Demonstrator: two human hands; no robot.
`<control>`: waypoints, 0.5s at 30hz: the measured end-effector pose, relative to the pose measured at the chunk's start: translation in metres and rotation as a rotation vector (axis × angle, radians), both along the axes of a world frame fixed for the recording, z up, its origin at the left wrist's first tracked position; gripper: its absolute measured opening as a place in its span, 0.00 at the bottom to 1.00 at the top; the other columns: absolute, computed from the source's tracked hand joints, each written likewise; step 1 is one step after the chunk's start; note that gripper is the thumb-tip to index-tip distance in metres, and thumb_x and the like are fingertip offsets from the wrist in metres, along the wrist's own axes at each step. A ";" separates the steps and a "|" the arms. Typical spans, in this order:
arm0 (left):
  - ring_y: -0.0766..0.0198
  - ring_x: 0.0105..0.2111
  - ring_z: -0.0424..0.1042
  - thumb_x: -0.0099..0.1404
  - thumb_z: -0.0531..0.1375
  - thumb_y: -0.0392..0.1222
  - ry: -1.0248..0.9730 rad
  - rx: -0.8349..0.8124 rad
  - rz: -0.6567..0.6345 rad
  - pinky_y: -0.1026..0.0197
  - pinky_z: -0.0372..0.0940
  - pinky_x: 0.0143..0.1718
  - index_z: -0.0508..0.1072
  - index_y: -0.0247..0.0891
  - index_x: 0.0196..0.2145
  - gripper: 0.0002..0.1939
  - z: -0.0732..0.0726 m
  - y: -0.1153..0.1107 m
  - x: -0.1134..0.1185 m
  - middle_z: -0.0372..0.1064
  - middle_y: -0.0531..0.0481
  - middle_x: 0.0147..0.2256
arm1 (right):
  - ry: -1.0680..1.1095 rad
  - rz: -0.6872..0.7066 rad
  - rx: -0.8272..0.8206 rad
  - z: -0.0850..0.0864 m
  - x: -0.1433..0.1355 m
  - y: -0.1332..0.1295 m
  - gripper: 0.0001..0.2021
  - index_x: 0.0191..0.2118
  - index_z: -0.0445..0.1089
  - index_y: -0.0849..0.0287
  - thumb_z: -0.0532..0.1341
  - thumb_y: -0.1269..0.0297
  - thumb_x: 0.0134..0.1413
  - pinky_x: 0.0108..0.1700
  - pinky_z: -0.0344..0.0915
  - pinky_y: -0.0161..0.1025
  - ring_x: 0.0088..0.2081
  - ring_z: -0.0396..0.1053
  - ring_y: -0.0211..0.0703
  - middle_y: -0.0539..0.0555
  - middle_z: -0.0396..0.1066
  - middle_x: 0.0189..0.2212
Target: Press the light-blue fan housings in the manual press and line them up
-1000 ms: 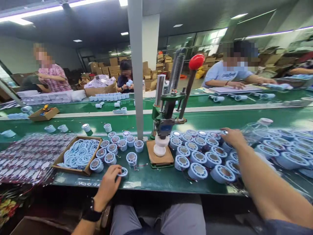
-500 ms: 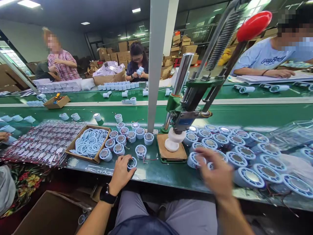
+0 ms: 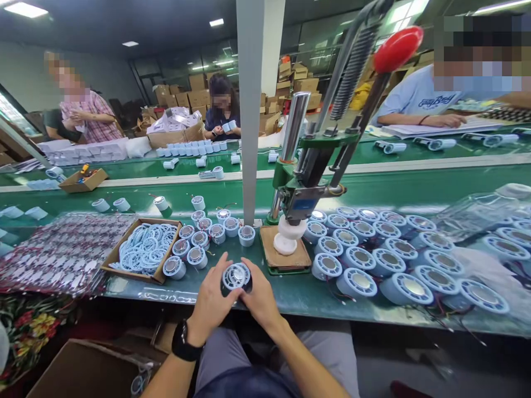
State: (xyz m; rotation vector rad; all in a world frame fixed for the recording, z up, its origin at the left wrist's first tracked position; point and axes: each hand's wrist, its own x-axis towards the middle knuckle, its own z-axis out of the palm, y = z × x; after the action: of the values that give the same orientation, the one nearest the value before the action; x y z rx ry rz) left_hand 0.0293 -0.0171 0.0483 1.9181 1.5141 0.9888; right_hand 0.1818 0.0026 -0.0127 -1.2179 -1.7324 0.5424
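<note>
Close to the bench's front edge, both of my hands are closed around a light-blue round housing (image 3: 236, 276) with a silver disc in its top. My left hand (image 3: 211, 296) wraps its left side, and my right hand (image 3: 261, 298) wraps the right, thumbs nearly meeting in front. A light-blue ring seems to lie on the housing's top face; its exact seating I cannot make out. Behind the hands stands a hand press (image 3: 307, 199) with a red-knobbed lever, its white pressing head above a white round seat (image 3: 285, 244).
Several similar housings (image 3: 359, 257) with thin wires crowd the bench right of the press; a smaller group (image 3: 197, 257) stands left. A cardboard box (image 3: 160, 273) holds loose rings, beside wired flat parts (image 3: 62, 249). A grey post (image 3: 249, 110) rises behind. Co-workers sit across the bench.
My right hand has come from the housings on the right to join my left. The housing that stood just beyond my left hand is now between both hands. The camera view has shifted slightly.
</note>
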 end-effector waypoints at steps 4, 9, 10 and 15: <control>0.52 0.54 0.67 0.56 0.63 0.30 0.084 -0.019 -0.077 0.46 0.62 0.59 0.59 0.41 0.64 0.39 0.007 0.005 0.022 0.69 0.43 0.55 | 0.073 -0.107 0.083 -0.013 0.001 -0.015 0.30 0.61 0.62 0.61 0.56 0.75 0.49 0.56 0.70 0.46 0.55 0.69 0.47 0.61 0.67 0.56; 0.53 0.54 0.67 0.53 0.64 0.28 0.029 -0.049 -0.003 0.46 0.63 0.59 0.62 0.38 0.61 0.38 0.001 0.006 0.031 0.70 0.43 0.53 | 0.106 -0.157 0.107 -0.015 -0.002 -0.016 0.27 0.60 0.62 0.62 0.60 0.68 0.53 0.55 0.71 0.45 0.54 0.70 0.48 0.62 0.68 0.55; 0.53 0.54 0.67 0.53 0.64 0.28 0.010 -0.050 0.026 0.46 0.63 0.59 0.62 0.38 0.61 0.38 -0.001 0.005 0.032 0.70 0.43 0.53 | 0.110 -0.163 0.103 -0.015 -0.002 -0.017 0.27 0.61 0.62 0.62 0.60 0.67 0.54 0.55 0.71 0.45 0.54 0.70 0.48 0.62 0.68 0.54; 0.53 0.53 0.69 0.54 0.63 0.29 -0.116 -0.048 0.158 0.48 0.63 0.58 0.62 0.41 0.61 0.37 -0.013 -0.001 0.040 0.70 0.44 0.54 | 0.117 -0.179 0.069 -0.012 -0.004 -0.018 0.29 0.62 0.60 0.62 0.61 0.63 0.56 0.54 0.71 0.46 0.52 0.71 0.49 0.62 0.70 0.52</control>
State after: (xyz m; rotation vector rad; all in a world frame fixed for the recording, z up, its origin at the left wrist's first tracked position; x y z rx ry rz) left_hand 0.0691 -0.0183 0.0357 1.6990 1.6256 1.1005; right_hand 0.1783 -0.0156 -0.0249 -1.2526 -1.5152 0.4346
